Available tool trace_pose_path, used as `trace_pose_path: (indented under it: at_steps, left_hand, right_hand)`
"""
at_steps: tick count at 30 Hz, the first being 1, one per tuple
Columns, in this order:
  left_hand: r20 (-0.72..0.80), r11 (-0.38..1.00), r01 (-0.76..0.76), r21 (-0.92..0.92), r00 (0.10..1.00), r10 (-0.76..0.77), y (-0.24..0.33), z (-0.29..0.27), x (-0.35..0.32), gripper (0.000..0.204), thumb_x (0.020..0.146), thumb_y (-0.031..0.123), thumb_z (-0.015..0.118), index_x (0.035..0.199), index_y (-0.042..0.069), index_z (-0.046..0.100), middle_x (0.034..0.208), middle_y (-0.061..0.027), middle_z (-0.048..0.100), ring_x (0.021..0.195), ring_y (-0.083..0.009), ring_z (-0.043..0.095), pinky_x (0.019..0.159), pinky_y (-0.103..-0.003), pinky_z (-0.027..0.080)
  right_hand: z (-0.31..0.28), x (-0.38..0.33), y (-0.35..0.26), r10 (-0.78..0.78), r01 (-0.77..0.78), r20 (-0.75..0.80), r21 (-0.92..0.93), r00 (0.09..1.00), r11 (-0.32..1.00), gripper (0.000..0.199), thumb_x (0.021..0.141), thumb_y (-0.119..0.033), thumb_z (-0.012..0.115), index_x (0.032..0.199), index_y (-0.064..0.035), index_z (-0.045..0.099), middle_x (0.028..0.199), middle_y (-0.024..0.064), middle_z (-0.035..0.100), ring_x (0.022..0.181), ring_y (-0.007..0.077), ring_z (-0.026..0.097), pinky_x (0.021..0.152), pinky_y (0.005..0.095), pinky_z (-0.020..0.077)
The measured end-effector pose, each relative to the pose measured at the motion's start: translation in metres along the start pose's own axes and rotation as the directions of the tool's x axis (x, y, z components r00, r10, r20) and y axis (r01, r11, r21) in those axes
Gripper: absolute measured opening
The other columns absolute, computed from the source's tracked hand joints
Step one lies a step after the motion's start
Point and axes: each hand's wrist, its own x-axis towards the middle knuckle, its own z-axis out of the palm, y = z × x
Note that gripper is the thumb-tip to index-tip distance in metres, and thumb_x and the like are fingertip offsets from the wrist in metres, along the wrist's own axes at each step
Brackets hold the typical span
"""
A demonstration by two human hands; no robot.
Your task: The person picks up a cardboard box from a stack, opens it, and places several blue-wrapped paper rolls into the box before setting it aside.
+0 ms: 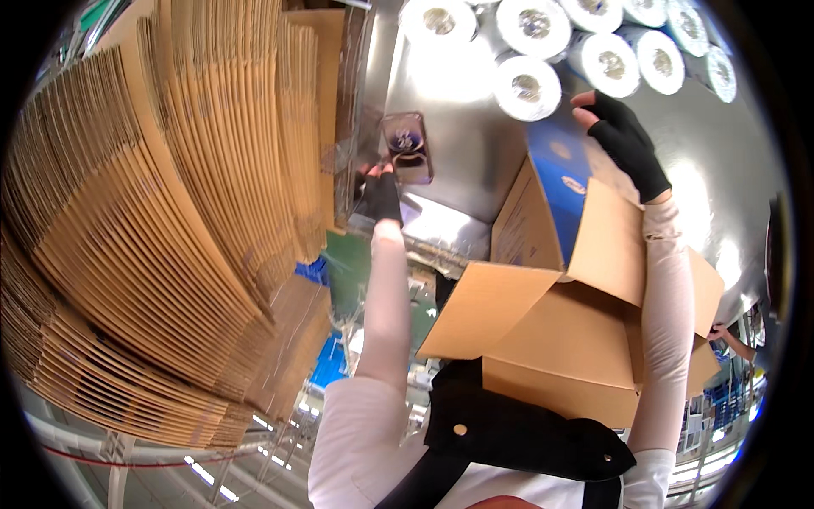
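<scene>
My left hand (384, 195), in a black fingerless glove, is at the left side of the metal table, its bare fingertips close beside a phone (408, 148) with a lit screen. Whether they touch the phone I cannot tell; nothing shows in that hand. My right hand (623, 146), gloved the same way, reaches over the far end of an open cardboard box (555, 333), with fingers apart and nothing visible between them. The box is brown with a blue printed side (558, 174), and lies on its side with its flaps spread toward me.
Tall stacks of flattened cardboard boxes (161, 195) fill the left. Several round white rolls or cans with shiny centres (526, 87) stand at the back of the metal table (462, 144). Another person's hand (718, 332) shows at the far right. Green floor (346, 263) lies below the table's near edge.
</scene>
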Motion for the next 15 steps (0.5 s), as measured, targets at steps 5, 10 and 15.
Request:
trace_pose_path:
  at_steps: [5,10,15]
  left_hand:
    - [0.070,0.732,-0.681,-0.013,0.730,0.680,0.122,0.030,-0.055,0.034,0.075,0.009,0.066,0.108,0.005,0.058,0.112,-0.0131,0.055,0.105,-0.0276,0.053,0.090,-0.036,0.042]
    - [0.348,0.076,-0.994,-0.072,0.046,0.936,0.245,0.083,-0.071,0.040,0.068,0.006,0.067,0.107,0.013,0.061,0.119,-0.0136,0.051,0.110,-0.0333,0.050,0.091,-0.040,0.043]
    - [0.516,-0.423,-0.875,0.237,-0.255,0.817,0.291,0.175,-0.062,0.032,0.077,0.020,0.055,0.108,0.018,0.061,0.122,-0.0212,0.049,0.117,-0.0376,0.042,0.102,-0.050,0.028]
  right_hand:
    - [-0.011,-0.001,0.014,-0.092,0.074,-0.235,-0.084,0.968,0.994,0.022,0.084,-0.017,0.059,0.101,-0.0028,0.060,0.085,0.0077,0.063,0.079,0.0165,0.060,0.071,0.0269,0.0451]
    - [-0.029,0.015,0.018,-0.385,-0.187,-0.484,-0.779,0.786,0.598,0.050,0.073,-0.029,0.067,0.121,-0.0222,0.054,0.122,0.0160,0.052,0.114,0.0361,0.047,0.093,0.0444,0.0403]
    - [-0.045,0.027,0.043,-0.324,-0.324,-0.443,-0.874,0.836,0.361,0.057,0.078,-0.048,0.060,0.128,-0.0219,0.048,0.117,0.0186,0.052,0.110,0.0361,0.048,0.088,0.0466,0.0398]
